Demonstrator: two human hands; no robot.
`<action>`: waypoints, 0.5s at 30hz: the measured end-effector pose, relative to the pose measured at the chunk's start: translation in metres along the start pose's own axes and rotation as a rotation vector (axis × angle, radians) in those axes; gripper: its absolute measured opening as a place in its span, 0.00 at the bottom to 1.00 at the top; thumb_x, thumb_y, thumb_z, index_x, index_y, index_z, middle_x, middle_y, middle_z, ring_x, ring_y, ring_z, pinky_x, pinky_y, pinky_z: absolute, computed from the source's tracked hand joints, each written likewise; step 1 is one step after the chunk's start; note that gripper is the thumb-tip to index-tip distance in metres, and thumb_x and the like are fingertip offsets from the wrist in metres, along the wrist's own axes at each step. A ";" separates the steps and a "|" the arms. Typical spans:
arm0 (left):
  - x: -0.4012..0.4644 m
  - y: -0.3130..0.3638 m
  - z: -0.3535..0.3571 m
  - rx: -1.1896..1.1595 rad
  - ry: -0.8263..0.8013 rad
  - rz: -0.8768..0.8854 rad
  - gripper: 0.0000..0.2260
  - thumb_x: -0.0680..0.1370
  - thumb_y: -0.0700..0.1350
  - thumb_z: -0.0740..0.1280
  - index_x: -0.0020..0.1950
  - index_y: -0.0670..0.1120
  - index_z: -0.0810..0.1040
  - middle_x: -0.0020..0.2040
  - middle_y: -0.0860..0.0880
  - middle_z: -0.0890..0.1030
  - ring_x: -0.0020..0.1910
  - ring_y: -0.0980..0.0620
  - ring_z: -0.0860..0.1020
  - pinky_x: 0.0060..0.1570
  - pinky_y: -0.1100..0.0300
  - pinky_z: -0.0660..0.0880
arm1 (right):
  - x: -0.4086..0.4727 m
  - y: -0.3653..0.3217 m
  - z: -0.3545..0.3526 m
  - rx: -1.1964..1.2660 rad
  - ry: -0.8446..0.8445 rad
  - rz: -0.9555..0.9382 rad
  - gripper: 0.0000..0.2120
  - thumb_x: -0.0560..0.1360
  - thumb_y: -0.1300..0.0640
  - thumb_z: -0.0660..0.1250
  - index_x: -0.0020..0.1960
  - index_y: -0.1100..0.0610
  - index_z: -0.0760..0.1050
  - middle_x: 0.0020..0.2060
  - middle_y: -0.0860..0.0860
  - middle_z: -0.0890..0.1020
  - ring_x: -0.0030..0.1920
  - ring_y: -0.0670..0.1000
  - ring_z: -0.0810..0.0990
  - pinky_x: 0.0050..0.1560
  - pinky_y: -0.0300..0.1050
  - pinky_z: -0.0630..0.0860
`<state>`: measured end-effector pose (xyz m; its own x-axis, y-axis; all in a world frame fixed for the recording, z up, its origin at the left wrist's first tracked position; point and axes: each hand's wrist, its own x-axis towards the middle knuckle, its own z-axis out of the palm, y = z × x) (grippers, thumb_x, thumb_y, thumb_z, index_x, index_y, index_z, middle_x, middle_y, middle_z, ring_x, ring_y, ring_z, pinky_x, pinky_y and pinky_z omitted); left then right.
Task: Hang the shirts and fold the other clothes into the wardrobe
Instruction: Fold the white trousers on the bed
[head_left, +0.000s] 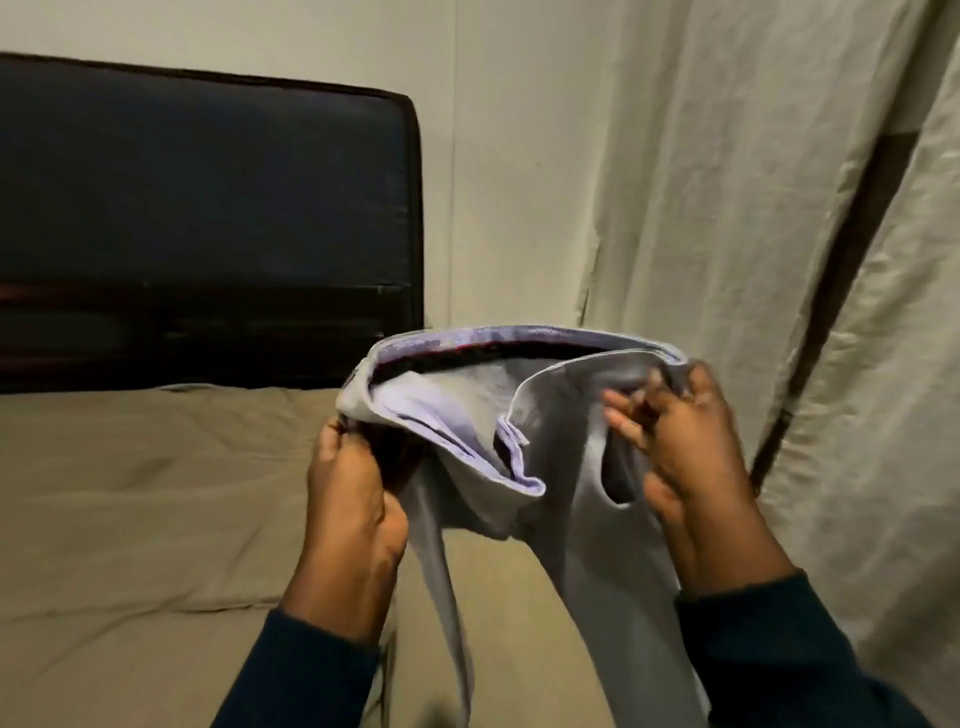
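Grey trousers (561, 467) held above bed (156, 493), centre frame. Left hand (348, 493) and right hand (691, 457) each grip clenched on waistband ends; waistband axis horizontal between grips, legs hanging down.

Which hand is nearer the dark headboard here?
Left. The left hand grips the grey trousers just below the headboard's right end; the right hand grips them farther right, toward the curtain.

Bedroom: bed (156, 493), headboard (208, 218), curtain (727, 208)
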<state>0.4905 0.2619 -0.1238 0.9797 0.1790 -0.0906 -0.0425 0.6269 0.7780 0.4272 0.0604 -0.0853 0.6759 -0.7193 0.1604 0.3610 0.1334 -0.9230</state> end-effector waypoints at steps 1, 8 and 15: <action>0.009 0.002 -0.002 -0.040 0.073 0.090 0.12 0.83 0.40 0.59 0.64 0.48 0.76 0.54 0.46 0.82 0.47 0.50 0.81 0.48 0.55 0.81 | 0.008 0.006 0.013 0.066 -0.018 -0.036 0.10 0.84 0.62 0.57 0.49 0.50 0.71 0.41 0.52 0.78 0.45 0.54 0.84 0.43 0.44 0.83; 0.090 -0.031 -0.027 0.039 0.345 0.102 0.09 0.85 0.44 0.54 0.53 0.56 0.71 0.52 0.50 0.78 0.50 0.47 0.81 0.50 0.47 0.82 | 0.027 0.093 0.115 0.147 -0.362 0.249 0.10 0.84 0.62 0.57 0.50 0.48 0.71 0.48 0.53 0.81 0.55 0.58 0.81 0.52 0.53 0.76; 0.164 -0.053 -0.034 -0.172 0.612 0.393 0.08 0.85 0.41 0.52 0.59 0.49 0.69 0.59 0.42 0.79 0.53 0.44 0.82 0.42 0.54 0.83 | 0.098 0.166 0.183 0.268 -0.498 0.296 0.09 0.84 0.60 0.56 0.60 0.49 0.71 0.67 0.59 0.76 0.63 0.55 0.80 0.65 0.53 0.76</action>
<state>0.6470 0.2839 -0.2017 0.6038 0.7729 -0.1949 -0.4466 0.5306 0.7204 0.6709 0.1365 -0.1594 0.9660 -0.2312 0.1153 0.2180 0.4901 -0.8440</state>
